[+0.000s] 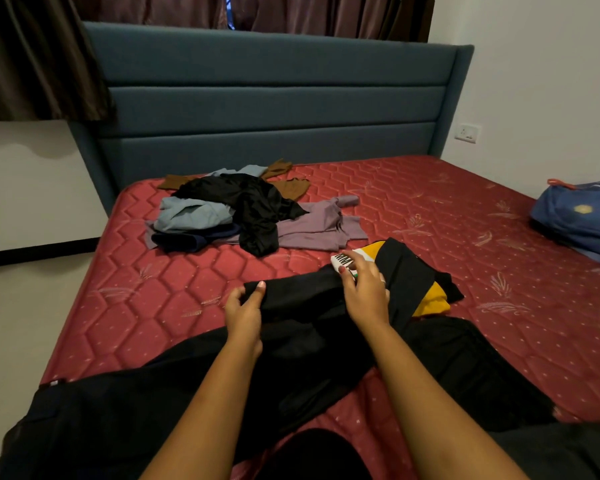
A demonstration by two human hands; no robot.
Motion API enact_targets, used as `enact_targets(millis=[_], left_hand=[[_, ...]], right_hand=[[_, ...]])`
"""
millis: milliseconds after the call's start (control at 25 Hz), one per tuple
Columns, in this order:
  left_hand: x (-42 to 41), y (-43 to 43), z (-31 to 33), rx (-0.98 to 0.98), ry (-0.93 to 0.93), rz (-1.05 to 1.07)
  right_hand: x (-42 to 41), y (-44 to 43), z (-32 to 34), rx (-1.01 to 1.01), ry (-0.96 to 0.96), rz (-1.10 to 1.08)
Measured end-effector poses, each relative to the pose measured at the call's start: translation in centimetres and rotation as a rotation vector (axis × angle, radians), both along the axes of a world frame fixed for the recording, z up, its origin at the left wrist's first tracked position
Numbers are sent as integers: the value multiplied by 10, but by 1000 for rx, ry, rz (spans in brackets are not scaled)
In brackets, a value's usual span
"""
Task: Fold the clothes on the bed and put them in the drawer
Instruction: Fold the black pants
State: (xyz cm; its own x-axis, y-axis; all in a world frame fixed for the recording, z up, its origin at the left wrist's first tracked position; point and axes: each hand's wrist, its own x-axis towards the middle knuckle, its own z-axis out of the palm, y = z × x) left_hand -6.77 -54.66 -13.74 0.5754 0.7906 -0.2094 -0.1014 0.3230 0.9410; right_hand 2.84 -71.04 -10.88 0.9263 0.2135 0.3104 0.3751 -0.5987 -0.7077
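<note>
A black garment [302, 299] is being held on the mattress [430, 209], on the near side of the pile [236, 209] and a little to its right. It is being judged light, soft and limp, likely to sag and bunch wherever it is not being supported. It is therefore best being taken by an edge or seam at two points apart and drawn taut.

Its left edge is being pinched by the left hand [245, 310], thumb on top and fingers beneath. Its other end, beside a white patch [343, 261], is being gripped, it seems, by the right hand [366, 292], with the fingers curled down over the cloth. The hands are being held apart, both forearms being stretched forward toward the pile. No drawer is being shown.
</note>
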Motion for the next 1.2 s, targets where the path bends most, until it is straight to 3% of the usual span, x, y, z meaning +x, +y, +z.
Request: enact_targets(millis=[80,160,240,320,360,440,520,640,840,1040,1120,1200], left_hand=[[-5,6,4,300,235,61],[-16,7,18,606,510,106],[-29,8,37,781,636,83],[-42,14,53,909,630,68],[-49,20,57,956,600,89],[-64,37,61,994,512,156],[-79,55,59,928,432,202],[-98,76,43,596,391,204],[-132,114,-2,195,501,205],[-185,129,-4,-372,120,105],[-203,134,-8,-341,79,-23],[-214,130,-19,-75,340,-323]], right_hand=[[-24,4,-12,-18,-352,58],[-52,13,-39,-229,-467,384],[-74,23,-61,-544,-177,662],[-78,31,-77,-744,98,700],[-79,33,-79,-807,152,676],[-77,30,-81,-879,79,555],[-76,21,-83,-858,-165,357],[-77,15,-92,-858,-268,196],[-76,17,-101,-975,-72,99],[-67,21,-97,-753,92,91],[-64,17,-100,-736,111,78],[-63,16,-104,-760,193,31]])
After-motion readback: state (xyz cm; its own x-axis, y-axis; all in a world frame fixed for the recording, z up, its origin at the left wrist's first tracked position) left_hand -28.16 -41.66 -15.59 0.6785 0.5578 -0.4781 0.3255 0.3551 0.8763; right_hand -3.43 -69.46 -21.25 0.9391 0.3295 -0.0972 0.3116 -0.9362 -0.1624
